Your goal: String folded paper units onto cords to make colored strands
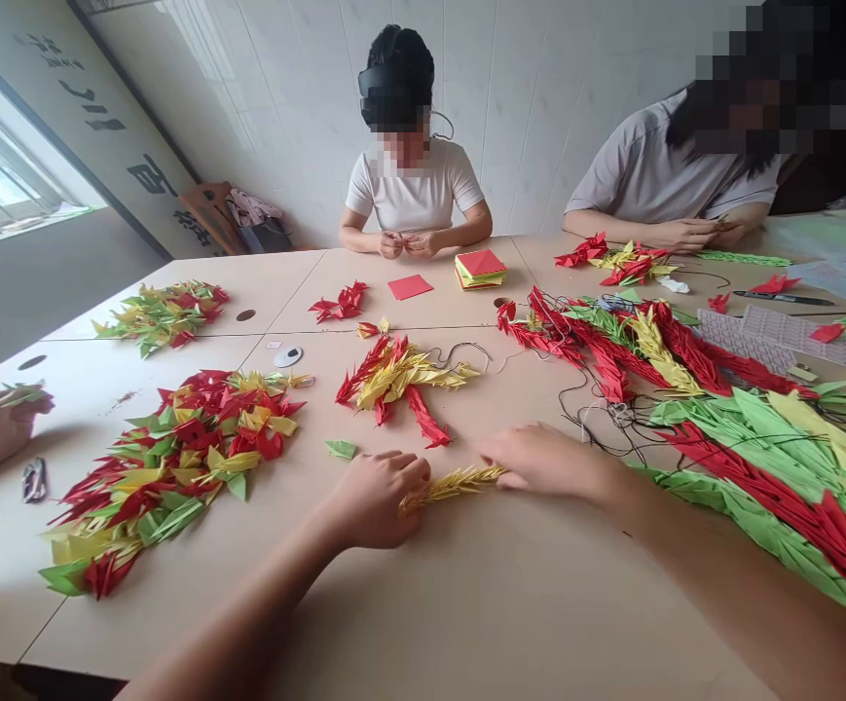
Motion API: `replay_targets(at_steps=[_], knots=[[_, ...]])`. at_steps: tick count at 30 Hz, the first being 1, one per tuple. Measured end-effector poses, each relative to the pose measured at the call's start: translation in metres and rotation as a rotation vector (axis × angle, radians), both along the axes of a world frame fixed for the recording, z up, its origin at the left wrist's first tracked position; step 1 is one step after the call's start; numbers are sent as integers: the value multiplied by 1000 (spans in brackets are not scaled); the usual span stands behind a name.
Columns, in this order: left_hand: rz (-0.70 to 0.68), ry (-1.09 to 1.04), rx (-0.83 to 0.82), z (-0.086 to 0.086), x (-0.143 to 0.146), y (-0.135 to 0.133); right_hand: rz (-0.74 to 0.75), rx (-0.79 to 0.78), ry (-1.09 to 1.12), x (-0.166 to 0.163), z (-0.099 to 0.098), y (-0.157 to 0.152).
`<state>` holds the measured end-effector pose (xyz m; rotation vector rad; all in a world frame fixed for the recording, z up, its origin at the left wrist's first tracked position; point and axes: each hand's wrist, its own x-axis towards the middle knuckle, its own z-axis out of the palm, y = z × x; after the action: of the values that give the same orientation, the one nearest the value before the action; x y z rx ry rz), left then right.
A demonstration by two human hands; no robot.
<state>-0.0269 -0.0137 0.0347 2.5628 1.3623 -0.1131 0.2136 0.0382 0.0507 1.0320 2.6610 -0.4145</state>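
A strand of yellow folded-paper cranes (462, 482) lies low over the table in front of me. My left hand (380, 498) is closed around its left end, with the fingers curled down. At the other end, my right hand (539, 463) has its thumb and fingers closed on the strand's tip, slightly blurred. Just beyond my hands lie short red and yellow crane strands (393, 380) with a dark cord. A single green folded piece (341, 449) rests by my left hand.
A large mixed pile of paper cranes (196, 458) is at left, near small snips (34, 480) and another person's hand (3, 424). Long finished strands (765, 487) and black cords cover the right. Two people sit opposite, by stacked paper (479, 269).
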Motion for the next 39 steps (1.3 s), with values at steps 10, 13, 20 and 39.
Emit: replay_targets(at_steps=[10,13,20,39], knots=[[-31,-1,64,-6,-12,6,95,155,274,-8,-14,-6],[29,86,6,1,-19,9,84,277,231,-23,-23,-12],[-66,98,-62,2,-28,16,-60,121,1,14,-3,10],[-153,-94,77,-18,-14,11,-113,9,-97,30,7,24]])
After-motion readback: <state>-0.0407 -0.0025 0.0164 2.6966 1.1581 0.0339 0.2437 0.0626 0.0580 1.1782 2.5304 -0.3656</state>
